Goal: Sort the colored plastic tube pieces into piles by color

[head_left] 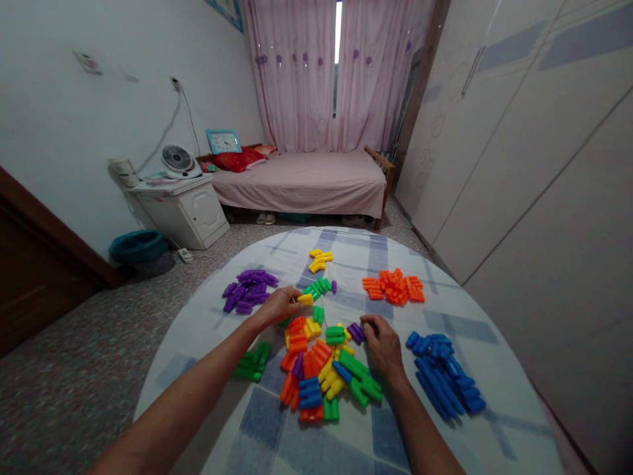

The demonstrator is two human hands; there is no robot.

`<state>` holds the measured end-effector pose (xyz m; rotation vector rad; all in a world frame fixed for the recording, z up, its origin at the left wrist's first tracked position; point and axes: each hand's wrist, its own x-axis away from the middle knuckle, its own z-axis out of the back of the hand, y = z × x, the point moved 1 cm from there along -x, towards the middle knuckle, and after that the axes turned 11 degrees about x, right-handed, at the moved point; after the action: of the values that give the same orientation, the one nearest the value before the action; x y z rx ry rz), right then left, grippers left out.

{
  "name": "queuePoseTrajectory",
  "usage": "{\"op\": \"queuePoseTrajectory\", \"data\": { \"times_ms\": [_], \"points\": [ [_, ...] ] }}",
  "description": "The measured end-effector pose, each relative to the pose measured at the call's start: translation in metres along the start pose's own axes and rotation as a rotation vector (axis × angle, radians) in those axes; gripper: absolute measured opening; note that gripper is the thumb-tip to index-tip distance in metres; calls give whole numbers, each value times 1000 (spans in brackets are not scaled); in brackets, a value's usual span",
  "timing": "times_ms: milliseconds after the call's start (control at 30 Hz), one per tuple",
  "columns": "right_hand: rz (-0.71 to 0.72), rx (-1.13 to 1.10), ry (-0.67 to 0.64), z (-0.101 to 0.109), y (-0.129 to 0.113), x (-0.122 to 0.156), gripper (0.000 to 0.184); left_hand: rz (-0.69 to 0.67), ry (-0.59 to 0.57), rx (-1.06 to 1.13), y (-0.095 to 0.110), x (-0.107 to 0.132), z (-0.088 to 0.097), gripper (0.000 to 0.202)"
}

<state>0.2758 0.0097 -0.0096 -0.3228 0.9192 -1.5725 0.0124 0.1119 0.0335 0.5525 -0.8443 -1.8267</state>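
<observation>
A mixed heap of coloured plastic pieces (pixel 321 369) lies in the middle of the round table (pixel 277 435). My left hand (pixel 279 305) is closed on a yellow piece (pixel 305 299), held just above the heap's far side near a few green pieces (pixel 319 287). My right hand (pixel 382 340) rests on the table at the heap's right edge, fingers curled on a purple piece (pixel 356 331).
Sorted piles ring the heap: purple (pixel 248 289) at left, yellow (pixel 319 260) at the far side, orange (pixel 394 287) at right, blue (pixel 445 379) at near right, green (pixel 253 361) at near left. A bed, a cabinet with a fan, and wardrobes stand beyond.
</observation>
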Motion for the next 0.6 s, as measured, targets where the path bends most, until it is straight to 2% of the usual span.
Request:
{"op": "queuePoseTrajectory", "data": {
  "times_ms": [200, 300, 400, 500, 600],
  "points": [
    [6, 0, 3, -1, 0, 0, 27, 219, 173, 235, -7, -47, 12, 29],
    [7, 6, -3, 0, 0, 0, 27, 320, 260, 300, -9, -77, 12, 26],
    [1, 14, -15, 1, -1, 1, 27, 354, 296, 354, -5, -99, 8, 24],
    [-8, 9, -19, 2, -1, 1, 28, 316, 293, 392, 0, -103, 4, 26],
    [-13, 10, -13, 2, -1, 0, 28, 242, 247, 375, 2, -80, 4, 38]
  ]
}}
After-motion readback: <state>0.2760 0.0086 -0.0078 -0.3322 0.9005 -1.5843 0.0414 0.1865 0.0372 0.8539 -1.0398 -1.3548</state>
